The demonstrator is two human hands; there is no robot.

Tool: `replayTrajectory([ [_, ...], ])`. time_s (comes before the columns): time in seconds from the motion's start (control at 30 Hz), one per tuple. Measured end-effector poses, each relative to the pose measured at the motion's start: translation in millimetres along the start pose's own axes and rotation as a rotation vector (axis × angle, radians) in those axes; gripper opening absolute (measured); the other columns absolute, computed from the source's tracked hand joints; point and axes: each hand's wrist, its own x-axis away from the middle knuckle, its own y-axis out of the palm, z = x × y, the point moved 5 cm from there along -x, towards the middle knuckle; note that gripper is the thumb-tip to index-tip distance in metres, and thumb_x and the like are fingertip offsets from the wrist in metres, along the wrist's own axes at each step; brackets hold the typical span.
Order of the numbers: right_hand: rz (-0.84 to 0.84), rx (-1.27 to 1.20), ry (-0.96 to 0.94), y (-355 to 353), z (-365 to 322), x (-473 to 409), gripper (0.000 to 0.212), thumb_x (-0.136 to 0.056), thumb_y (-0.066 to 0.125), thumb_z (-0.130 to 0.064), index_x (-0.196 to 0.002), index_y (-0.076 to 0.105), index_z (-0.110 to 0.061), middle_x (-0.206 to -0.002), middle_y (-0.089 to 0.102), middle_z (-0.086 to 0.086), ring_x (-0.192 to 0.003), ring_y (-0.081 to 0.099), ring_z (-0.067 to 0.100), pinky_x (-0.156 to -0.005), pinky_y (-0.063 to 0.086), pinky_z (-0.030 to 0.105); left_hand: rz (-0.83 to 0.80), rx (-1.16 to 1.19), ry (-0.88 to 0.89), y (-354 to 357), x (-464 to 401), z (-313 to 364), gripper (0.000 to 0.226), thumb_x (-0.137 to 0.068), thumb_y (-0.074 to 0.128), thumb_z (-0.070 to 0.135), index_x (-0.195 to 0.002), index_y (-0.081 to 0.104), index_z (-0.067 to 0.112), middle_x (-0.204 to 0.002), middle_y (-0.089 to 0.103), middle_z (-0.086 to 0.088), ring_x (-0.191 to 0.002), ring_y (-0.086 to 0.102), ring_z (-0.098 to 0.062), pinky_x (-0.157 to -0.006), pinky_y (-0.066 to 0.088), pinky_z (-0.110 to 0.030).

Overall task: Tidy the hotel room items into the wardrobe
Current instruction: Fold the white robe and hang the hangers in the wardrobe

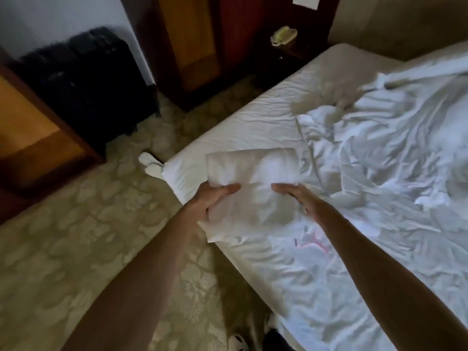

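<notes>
The left hand (212, 198) is gripping a folded white towel (250, 188) — its thumb is lying across the top and its fingers (207, 211) are curling under the towel's left end. The right hand (301, 198) is holding the towel's right side with its fingers straight and close together, thumb on top; whether the fingertips are curling beneath is hidden by the cloth. The towel is sitting at the near-left edge of the bed (253, 120), its lower corner hanging just past that edge over the floor (76, 224).

Crumpled white sheets (392, 148) are spreading across the right side of the bed. White slippers (152, 163) are lying on the patterned floor, just beside the bed's left corner. Farther off, a black suitcase (83, 79) is standing against the wall — a wooden wardrobe (192, 44) is rising to its right. A pale telephone (283, 35) is resting on a dark nightstand (286, 59) at the head of the bed.
</notes>
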Motion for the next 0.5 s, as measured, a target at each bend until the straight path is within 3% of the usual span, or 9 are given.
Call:
replayTrajectory([
  [0.13, -0.156, 0.114, 0.055, 66.2, -47.1, -84.1, 0.062, -0.073, 0.087, -0.031, -0.125, 0.066, -0.006, -0.119, 0.069, 0.021, -0.105, 0.069, 0.038, -0.09, 0.056, 0.048, 0.147, 0.133, -0.003, -86.0, -21.5, 9.9, 0.086, -0.049, 0.096, 0.054, -0.12, 0.061, 0.02, -0.108, 0.071, 0.001, -0.095, 0.068, -0.019, -0.079, 0.055, -0.034],
  [0.27, -0.186, 0.226, 0.054, 110.2, -84.5, -156.8, 0.083, -0.06, 0.093, -0.046, -0.131, 0.06, -0.019, -0.118, 0.072, 0.012, -0.11, 0.067, 0.038, -0.099, 0.051, 0.056, 0.207, 0.23, 0.003, -143.0, -54.6, 27.6, 0.075, -0.057, 0.096, 0.046, -0.118, 0.063, 0.019, -0.114, 0.072, -0.004, -0.1, 0.069, -0.025, -0.088, 0.057, -0.042],
  [0.37, -0.231, 0.259, 0.058, 135.4, -117.6, -197.3, 0.068, -0.071, 0.088, -0.04, -0.129, 0.062, -0.015, -0.115, 0.073, 0.012, -0.106, 0.07, 0.035, -0.094, 0.056, 0.051, 0.263, 0.25, 0.006, -172.9, -87.2, 49.3, 0.088, -0.048, 0.097, 0.052, -0.121, 0.063, 0.018, -0.113, 0.072, -0.003, -0.103, 0.068, -0.027, -0.094, 0.055, -0.047],
  [0.5, -0.239, 0.249, 0.067, 147.2, -147.6, -257.7, 0.053, -0.077, 0.083, -0.033, -0.124, 0.063, -0.017, -0.108, 0.075, 0.01, -0.099, 0.072, 0.031, -0.078, 0.06, 0.043, 0.279, 0.296, 0.016, -197.8, -139.5, 73.7, 0.06, -0.06, 0.096, 0.039, -0.108, 0.066, 0.019, -0.105, 0.074, -0.002, -0.096, 0.071, -0.023, -0.091, 0.057, -0.044],
])
